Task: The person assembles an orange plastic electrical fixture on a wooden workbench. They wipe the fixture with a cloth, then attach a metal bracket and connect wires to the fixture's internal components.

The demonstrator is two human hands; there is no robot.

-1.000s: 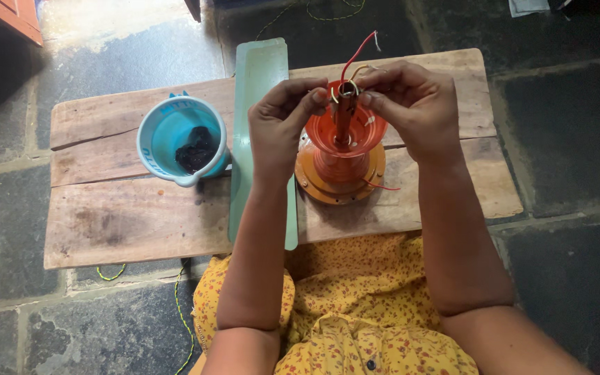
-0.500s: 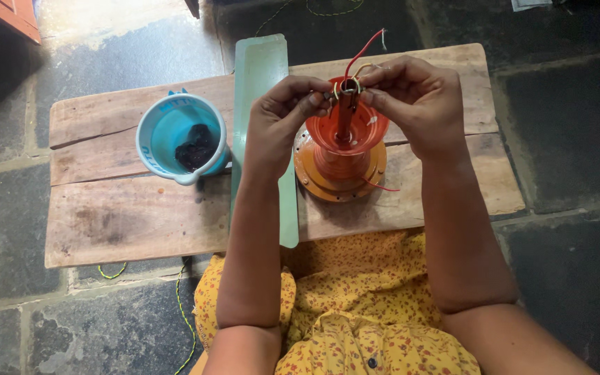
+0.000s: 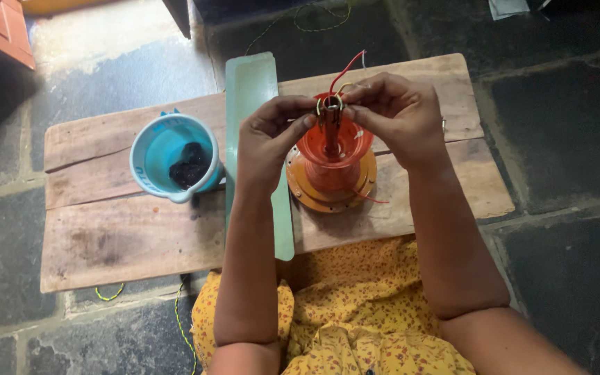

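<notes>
Both of your hands meet over the orange motor housing (image 3: 330, 163) standing on the wooden board (image 3: 126, 229): your left hand (image 3: 269, 142) and right hand (image 3: 394, 114) pinch the small metal ring (image 3: 329, 105) atop its shaft, beside the blue cup (image 3: 173, 158).

No packages, signs or screens in view. Only faint raised lettering, same light blue as the plastic, running around the rim of the round blue cup (image 3: 175, 156) near the left end of the wooden board (image 3: 119, 236).
</notes>
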